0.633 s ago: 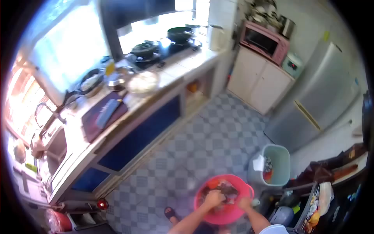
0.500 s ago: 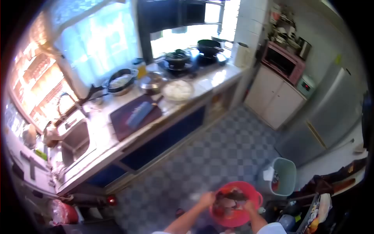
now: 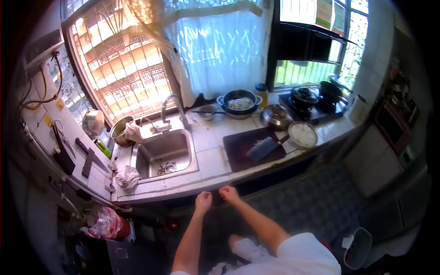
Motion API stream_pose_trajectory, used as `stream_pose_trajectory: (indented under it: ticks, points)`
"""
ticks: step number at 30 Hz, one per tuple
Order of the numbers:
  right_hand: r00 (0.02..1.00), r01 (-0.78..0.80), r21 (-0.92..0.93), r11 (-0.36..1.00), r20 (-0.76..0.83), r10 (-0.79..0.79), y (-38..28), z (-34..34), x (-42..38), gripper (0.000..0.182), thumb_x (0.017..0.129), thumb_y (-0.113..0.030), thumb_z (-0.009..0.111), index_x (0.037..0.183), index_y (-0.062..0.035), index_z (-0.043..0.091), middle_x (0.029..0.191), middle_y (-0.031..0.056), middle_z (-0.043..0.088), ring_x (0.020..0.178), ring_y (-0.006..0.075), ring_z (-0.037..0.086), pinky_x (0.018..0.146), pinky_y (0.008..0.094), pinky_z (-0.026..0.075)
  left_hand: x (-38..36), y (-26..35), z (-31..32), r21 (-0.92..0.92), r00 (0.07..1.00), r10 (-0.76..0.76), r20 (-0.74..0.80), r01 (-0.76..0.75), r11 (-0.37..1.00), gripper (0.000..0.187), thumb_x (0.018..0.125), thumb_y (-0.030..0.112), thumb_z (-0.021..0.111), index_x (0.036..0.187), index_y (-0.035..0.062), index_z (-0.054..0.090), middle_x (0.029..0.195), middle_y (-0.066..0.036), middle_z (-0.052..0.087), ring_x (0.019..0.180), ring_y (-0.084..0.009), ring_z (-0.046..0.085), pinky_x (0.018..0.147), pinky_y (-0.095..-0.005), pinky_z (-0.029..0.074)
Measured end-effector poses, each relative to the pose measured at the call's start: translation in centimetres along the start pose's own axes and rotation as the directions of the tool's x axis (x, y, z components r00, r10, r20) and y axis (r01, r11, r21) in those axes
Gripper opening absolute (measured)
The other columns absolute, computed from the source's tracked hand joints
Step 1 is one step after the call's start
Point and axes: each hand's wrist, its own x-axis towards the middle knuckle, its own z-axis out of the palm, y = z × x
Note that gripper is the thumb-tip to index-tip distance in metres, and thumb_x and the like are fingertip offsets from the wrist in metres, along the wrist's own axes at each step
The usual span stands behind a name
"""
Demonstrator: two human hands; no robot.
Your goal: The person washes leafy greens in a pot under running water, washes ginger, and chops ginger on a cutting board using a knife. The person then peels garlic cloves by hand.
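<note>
My left hand (image 3: 204, 200) is loosely curled in front of the counter's front edge, below the sink (image 3: 165, 156). Close to its right, my right hand (image 3: 228, 193) has its fingers bent inward. The hands are apart, and I can make out no object in either. Beyond them a cleaver (image 3: 262, 150) lies on a dark cutting board (image 3: 233, 151), its handle pointing to the right. A bowl of white food (image 3: 303, 134) stands to the right of the board, and a lidded metal pot (image 3: 276, 117) is behind it.
A faucet (image 3: 175, 108) rises behind the sink. Pans stand on the stove (image 3: 314, 112) at the back right. A cloth (image 3: 128, 178) lies at the sink's left. On the floor are a red bin (image 3: 120, 228) at left and a pale green bin (image 3: 359, 250) at right.
The view has swung left towards the sink. My hands have let go of the red basin and moved up to the counter's front edge.
</note>
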Motion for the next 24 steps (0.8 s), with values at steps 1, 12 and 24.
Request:
stream_pose_trajectory:
  ticks: [1,12,24]
  points:
    - [0.999,0.036,0.006,0.999,0.006,-0.036,-0.8,2.5,3.8,0.013,0.080,-0.014,0.055,0.084,-0.0036,0.062,0.071,0.0039,0.059,0.061,0.0098,0.055,0.050,0.0233,0.045,2.1,-1.1,-1.3,-0.012,1.000,-0.003,-0.027,0.002,1.000,0.026,0.077,0.023,0.054,0.093,0.0053,0.064,0.089,-0.016,0.064,0.086,-0.0305,0.061,0.077,-0.0370,0.047]
    - [0.893,0.374,0.250,0.893,-0.356,-0.274,-10.5,14.6,39.7,0.016,0.084,-0.015,0.049,0.078,-0.0040,0.059,0.064,0.0013,0.055,0.051,0.0069,0.048,0.040,0.0207,0.039,23.8,-11.7,-9.0,-0.251,0.964,-0.266,-0.017,0.253,0.934,0.023,0.076,0.016,0.056,0.092,0.0024,0.065,0.076,-0.013,0.064,0.071,-0.0171,0.061,0.066,-0.0282,0.047]
    - [0.991,0.102,0.060,0.993,-0.091,-0.096,-15.2,14.1,59.1,0.022,0.081,-0.021,0.053,0.074,-0.0016,0.063,0.065,0.0062,0.058,0.059,0.0147,0.056,0.052,0.0296,0.043,36.6,-19.1,-7.9,-0.578,0.846,-0.469,0.254,0.521,0.628,0.022,0.078,0.016,0.057,0.096,0.0033,0.060,0.081,-0.004,0.061,0.071,-0.0115,0.057,0.059,-0.0230,0.044]
